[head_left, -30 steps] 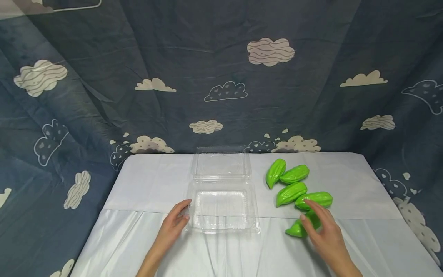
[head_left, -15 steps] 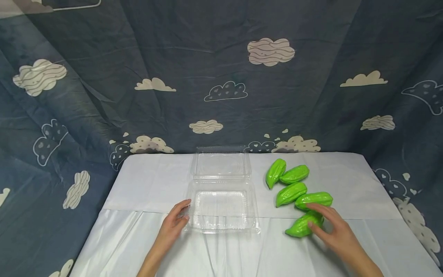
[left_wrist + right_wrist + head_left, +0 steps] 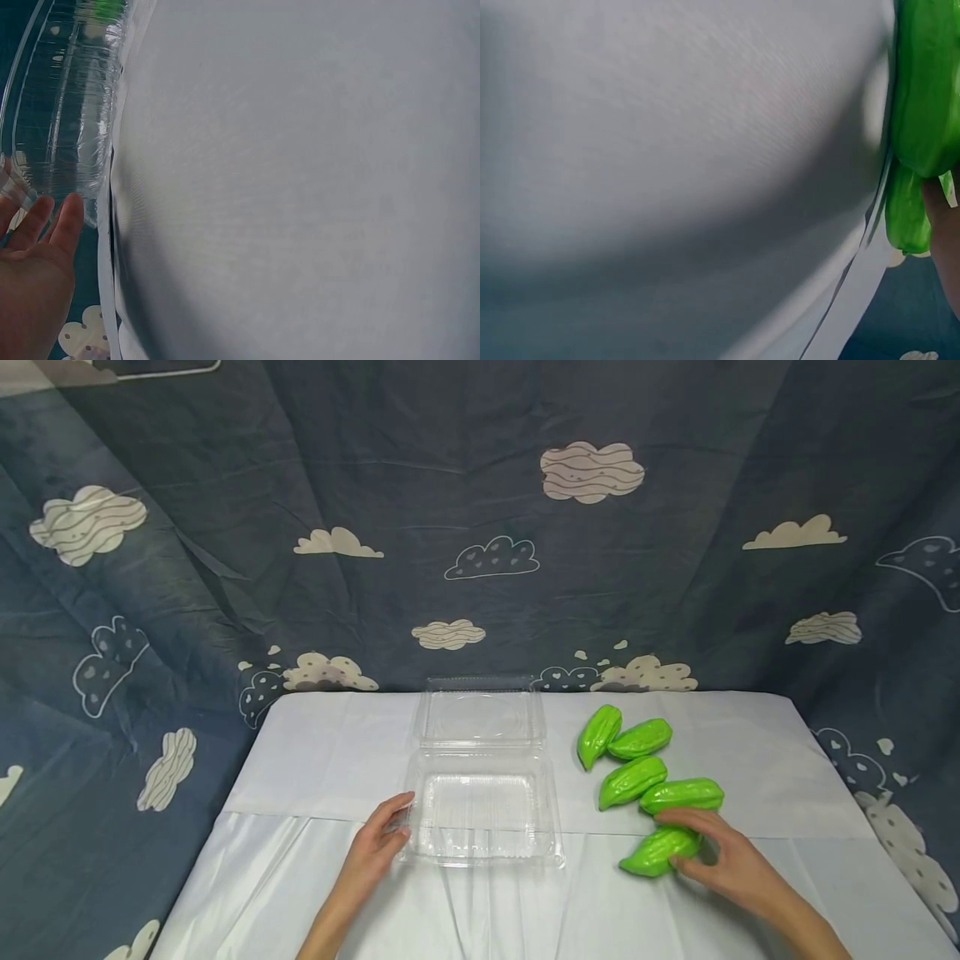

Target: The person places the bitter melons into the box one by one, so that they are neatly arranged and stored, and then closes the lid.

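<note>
A clear plastic clamshell container (image 3: 480, 852) lies on the table with its lid (image 3: 480, 718) folded back. My left hand (image 3: 375, 843) holds its left edge, fingertips and thumb on the rim. In the left wrist view, fingers (image 3: 69, 217) touch the end of the clear plastic. On the right, my right hand (image 3: 738, 864) grips the nearest glossy green bitter melon (image 3: 652, 853) by its right end. Its thumb is on the near side and the fingers are curled over the far side. The right wrist view shows this bitter melon (image 3: 926, 90) large at the edge.
Several other ridged green bitter melons (image 3: 633, 781) lie behind the gripped one, close together. A white cloth (image 3: 315, 760) covers the table. Behind and beside it hangs a dark blue curtain with clouds (image 3: 390, 468).
My right hand has shifted slightly right and its fingers have come down round the nearest bitter melon. The left hand and the container have stayed in place.
</note>
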A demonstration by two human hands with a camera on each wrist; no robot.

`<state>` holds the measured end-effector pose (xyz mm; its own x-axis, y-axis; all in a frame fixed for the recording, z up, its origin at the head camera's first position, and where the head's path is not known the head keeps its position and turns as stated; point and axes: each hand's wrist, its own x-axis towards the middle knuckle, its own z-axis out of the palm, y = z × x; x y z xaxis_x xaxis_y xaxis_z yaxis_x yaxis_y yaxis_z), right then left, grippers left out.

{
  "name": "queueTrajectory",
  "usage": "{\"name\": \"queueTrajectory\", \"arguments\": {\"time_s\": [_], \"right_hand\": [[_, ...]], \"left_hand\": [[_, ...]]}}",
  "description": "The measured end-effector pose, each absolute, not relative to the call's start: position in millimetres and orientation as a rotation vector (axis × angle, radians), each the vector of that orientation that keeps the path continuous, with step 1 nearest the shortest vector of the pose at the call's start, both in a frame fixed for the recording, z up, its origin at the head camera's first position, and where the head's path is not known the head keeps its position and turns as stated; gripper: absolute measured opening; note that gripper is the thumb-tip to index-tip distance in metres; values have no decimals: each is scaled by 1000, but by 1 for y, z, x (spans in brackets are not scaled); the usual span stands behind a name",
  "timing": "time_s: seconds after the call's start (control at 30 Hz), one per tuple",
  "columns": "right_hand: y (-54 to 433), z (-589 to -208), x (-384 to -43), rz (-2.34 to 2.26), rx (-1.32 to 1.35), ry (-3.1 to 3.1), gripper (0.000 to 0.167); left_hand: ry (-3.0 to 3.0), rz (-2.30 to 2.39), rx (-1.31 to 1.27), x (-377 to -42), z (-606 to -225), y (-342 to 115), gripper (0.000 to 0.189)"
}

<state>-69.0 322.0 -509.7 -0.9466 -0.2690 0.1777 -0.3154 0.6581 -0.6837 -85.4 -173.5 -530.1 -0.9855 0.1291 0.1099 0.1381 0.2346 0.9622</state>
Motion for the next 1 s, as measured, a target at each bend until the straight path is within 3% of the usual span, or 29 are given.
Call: {"name": "queueTrajectory", "arguments": {"time_s": [1.0], "right_hand": [[329, -505, -81, 1140, 427, -3099, 48]], "left_hand": [[-2494, -1916, -207, -85, -534, -172, 49]]}}
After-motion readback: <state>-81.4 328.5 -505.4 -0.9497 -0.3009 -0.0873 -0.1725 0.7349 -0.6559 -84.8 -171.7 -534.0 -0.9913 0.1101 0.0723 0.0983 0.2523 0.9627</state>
